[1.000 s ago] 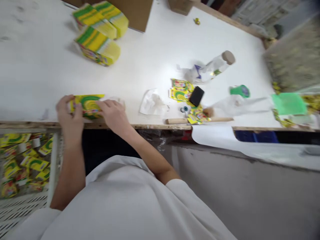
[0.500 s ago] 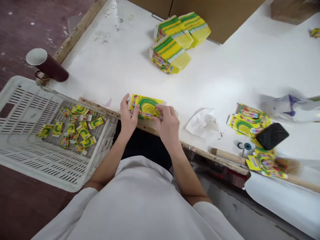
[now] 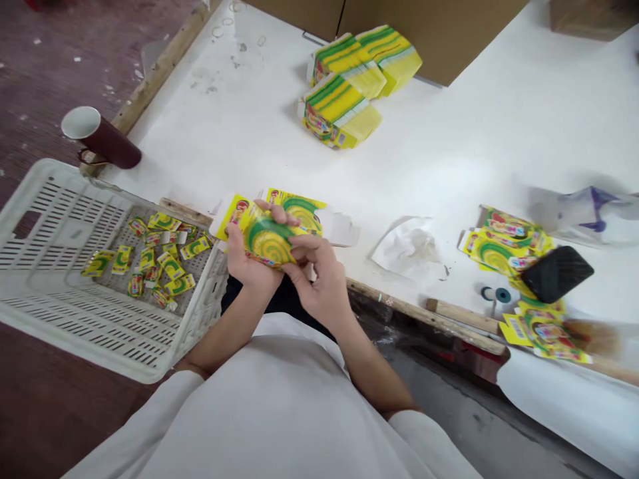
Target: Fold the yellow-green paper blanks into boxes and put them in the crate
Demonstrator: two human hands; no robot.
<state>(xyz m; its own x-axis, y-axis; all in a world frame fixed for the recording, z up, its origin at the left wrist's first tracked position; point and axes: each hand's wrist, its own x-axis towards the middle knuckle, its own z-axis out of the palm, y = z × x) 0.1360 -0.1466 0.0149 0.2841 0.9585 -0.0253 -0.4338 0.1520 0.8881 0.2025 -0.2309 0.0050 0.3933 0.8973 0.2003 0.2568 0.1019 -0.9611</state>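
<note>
Held thing: a yellow-green carton [image 3: 267, 238], lifted just off the table edge at centre frame, between both hands and close to the person's chest.
Left hand: the left hand [image 3: 248, 261] cups the carton from below and from the left, with its thumb folded over the top edge; closed around it.
Right hand: the right hand [image 3: 322, 285] pinches the carton's lower right edge with its fingertips [image 3: 299, 245]; a narrow grip, closed on the card.
Look: printed card, bright yellow with a green spiral, small red-and-white pictures near one end, and a white flap sticking out at the upper left. It seems bowed open rather than flat.
Handling: I'd judge it very light, thin and springy. It would crease if squeezed mid-panel, so it is best taken at the folded edges and corners. The glossy print may be a little slippery.
Just behind: a second flat carton [image 3: 302, 205] lies on the white table [image 3: 439, 153], touching or nearly touching the held one.
Left of frame: a white slatted crate [image 3: 74, 326] holds small packets [image 3: 150, 259]; a maroon cup [image 3: 102, 136] lies above it.
Upper centre: stacks of cartons [image 3: 349, 86].
Right: crumpled tissue [image 3: 407, 249], more flat cartons [image 3: 499, 246] and a black phone [image 3: 556, 273].
</note>
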